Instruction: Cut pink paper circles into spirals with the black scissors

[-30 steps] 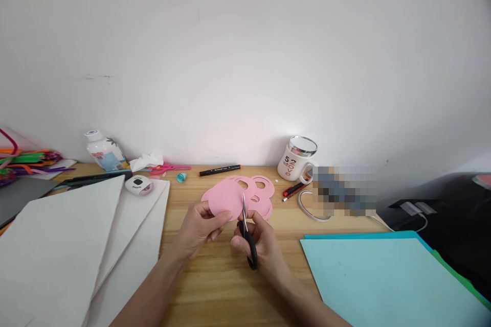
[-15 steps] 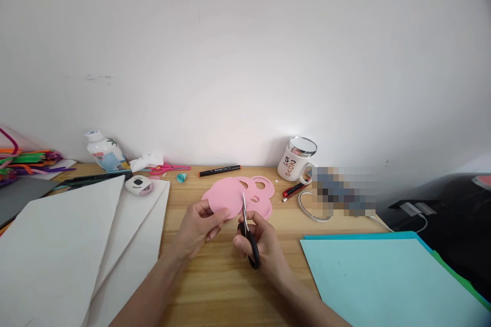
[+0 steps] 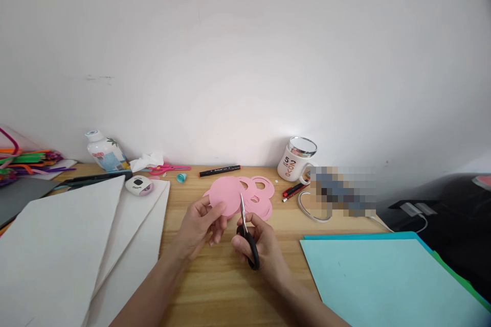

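A round pink paper disc (image 3: 226,195) is pinched at its lower left edge by my left hand (image 3: 201,222), thumb on top. My right hand (image 3: 261,242) grips a pair of black-handled scissors (image 3: 251,248), fingers in the loops. The blades point up and away, close together along the disc's right edge; whether they touch the paper I cannot tell. Behind the disc on the desk lie pink paper rings and cut-outs (image 3: 263,208), partly hidden by it.
Left are white boards (image 3: 57,245), a white tape dispenser (image 3: 138,185), pink scissors (image 3: 171,168) and a bottle (image 3: 107,152). A black marker (image 3: 219,170) lies behind the paper. Right are a mug (image 3: 291,163), pens (image 3: 294,190), a cable (image 3: 312,214) and light-blue sheets (image 3: 387,281).
The left thumb has moved slightly up and left on the disc, and the disc sits turned a little. The scissors have shifted slightly left.
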`<state>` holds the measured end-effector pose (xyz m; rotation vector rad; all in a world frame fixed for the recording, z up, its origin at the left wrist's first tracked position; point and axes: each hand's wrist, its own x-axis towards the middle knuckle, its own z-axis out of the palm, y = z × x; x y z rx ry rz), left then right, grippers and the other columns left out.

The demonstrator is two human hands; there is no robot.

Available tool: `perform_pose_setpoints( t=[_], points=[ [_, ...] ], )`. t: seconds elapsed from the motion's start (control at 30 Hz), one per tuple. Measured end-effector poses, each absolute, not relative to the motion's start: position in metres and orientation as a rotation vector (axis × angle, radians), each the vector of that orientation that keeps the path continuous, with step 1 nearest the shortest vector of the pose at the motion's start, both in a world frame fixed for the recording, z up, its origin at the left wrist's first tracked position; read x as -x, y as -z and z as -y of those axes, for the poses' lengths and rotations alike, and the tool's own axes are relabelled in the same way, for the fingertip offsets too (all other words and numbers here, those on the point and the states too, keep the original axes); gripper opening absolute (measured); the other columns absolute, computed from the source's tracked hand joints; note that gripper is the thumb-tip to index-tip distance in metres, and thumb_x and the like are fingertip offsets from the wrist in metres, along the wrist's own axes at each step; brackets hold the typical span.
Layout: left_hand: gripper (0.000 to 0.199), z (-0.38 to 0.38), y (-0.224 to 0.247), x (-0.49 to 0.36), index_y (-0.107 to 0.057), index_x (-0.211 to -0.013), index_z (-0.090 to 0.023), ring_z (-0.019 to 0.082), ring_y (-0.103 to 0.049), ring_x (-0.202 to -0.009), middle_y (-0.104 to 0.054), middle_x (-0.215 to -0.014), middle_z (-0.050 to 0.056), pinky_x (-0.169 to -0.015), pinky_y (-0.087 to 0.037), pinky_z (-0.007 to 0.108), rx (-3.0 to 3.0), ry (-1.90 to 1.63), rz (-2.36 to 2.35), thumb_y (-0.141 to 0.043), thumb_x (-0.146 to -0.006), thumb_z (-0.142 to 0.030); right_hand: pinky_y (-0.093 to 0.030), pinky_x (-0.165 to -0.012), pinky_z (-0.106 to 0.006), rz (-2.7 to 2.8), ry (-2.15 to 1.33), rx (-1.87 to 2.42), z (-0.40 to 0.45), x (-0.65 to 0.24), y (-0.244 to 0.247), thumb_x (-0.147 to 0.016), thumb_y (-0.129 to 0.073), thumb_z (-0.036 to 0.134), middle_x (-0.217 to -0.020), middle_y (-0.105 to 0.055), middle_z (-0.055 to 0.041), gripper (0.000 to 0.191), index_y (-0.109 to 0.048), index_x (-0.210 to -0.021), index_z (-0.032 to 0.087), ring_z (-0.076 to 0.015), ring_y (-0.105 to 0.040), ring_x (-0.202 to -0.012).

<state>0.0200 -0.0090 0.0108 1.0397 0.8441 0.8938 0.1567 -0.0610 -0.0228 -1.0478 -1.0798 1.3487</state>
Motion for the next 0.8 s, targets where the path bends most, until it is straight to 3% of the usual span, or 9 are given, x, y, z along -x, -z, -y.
perform_pose_setpoints(
  t=[0.3, 0.53, 0.8],
  points=[
    [0.033, 0.0100, -0.0124, -0.0215, -0.053, -0.050, -0.013, 0.003, -0.035, -0.030, -0.049, -0.041, -0.004, -0.031, -0.022, 0.017, -1.083, -0.904, -0.963, -0.073, -0.059, -0.037, -0.028, -0.040, -0.018, 1.087, -1.372, 0.983, 0.0593, -0.1568, 0.0237, -0.060, -0.074, 0.044, -0.050, -0.045, 0.0091, 0.044, -0.042, -0.081, 0.021, -0.0073, -0.037, -0.041],
    [0.031, 0.0099, -0.0106, -0.0213, -0.054, -0.052, -0.013, 0.003, -0.033, -0.032, -0.047, -0.041, -0.006, -0.033, -0.021, 0.017, -1.128, -0.903, -0.961, -0.073, -0.060, -0.036, -0.023, -0.043, -0.019, 1.087, -1.365, 0.913, 0.0591, -0.1574, 0.0207, -0.063, -0.073, 0.043, -0.055, -0.045, 0.0074, 0.044, -0.044, -0.087, 0.020, -0.0075, -0.032, -0.046],
    [0.032, 0.0100, -0.0131, -0.0219, -0.050, -0.049, -0.014, 0.003, -0.032, -0.031, -0.046, -0.039, -0.006, -0.033, -0.020, 0.018, -1.139, -0.928, -0.956, -0.072, -0.060, -0.035, -0.026, -0.041, -0.019, 1.091, -1.355, 0.949, 0.0597, -0.1576, 0.0230, -0.063, -0.072, 0.046, -0.053, -0.045, 0.0077, 0.042, -0.045, -0.083, 0.021, -0.0074, -0.032, -0.043]
  ],
)
